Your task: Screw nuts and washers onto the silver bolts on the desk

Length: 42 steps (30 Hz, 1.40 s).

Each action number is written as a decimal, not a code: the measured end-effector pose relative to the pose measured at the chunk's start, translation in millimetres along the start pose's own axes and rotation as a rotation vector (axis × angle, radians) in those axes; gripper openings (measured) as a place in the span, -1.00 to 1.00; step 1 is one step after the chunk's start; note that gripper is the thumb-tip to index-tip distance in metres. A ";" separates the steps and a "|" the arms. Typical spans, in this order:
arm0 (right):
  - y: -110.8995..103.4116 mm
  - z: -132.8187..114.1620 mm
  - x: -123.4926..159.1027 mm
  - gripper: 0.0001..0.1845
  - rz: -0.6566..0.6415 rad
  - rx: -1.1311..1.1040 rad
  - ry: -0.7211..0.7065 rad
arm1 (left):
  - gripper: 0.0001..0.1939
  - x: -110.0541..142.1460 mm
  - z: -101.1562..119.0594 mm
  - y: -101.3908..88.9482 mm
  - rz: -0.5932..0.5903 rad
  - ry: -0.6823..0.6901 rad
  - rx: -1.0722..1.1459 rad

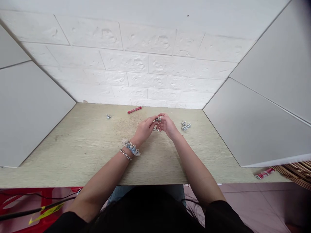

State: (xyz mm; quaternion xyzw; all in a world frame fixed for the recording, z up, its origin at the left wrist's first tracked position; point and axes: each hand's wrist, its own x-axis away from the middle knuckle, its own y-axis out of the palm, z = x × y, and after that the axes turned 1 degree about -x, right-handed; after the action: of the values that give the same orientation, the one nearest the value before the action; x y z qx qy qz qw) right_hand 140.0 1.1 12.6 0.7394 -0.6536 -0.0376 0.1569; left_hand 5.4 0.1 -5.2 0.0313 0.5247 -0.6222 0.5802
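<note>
My left hand and my right hand meet over the middle of the table, fingers closed around a small silver bolt. It lies sideways between the fingertips of both hands; its finer details are too small to tell. Just below it, a small ring-shaped metal piece shows beside the left fingers, partly hidden. To the right of my right hand lies a cluster of several silver bolts. One more silver metal fastener sits by itself on the left.
A red tube lies on the wooden table near the white brick-patterned wall. Grey panels enclose both sides. At the front right, another red tube rests beside a woven basket. A red stool stands below left.
</note>
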 end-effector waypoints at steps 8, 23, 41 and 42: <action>-0.9 7.2 -1.3 -0.46 0.039 0.223 0.029 | -0.78 -0.8 1.3 0.2 -0.019 0.044 -0.009; 1.6 0.6 2.3 -0.67 -0.037 -0.049 -0.137 | -0.77 -4.3 1.7 -3.2 -0.001 -0.204 0.076; -3.7 2.2 2.6 -0.49 0.036 0.232 0.066 | -0.72 1.8 -1.0 1.8 0.008 0.102 -0.056; -3.8 2.3 2.0 -0.54 0.018 0.204 0.046 | -0.72 1.4 -1.0 1.2 0.009 0.082 -0.049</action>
State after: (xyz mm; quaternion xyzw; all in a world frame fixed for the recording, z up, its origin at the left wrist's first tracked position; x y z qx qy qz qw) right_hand 143.3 -1.0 9.6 0.7463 -0.6570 0.0474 0.0961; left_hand 5.3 0.1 -7.3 0.0447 0.5630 -0.6048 0.5614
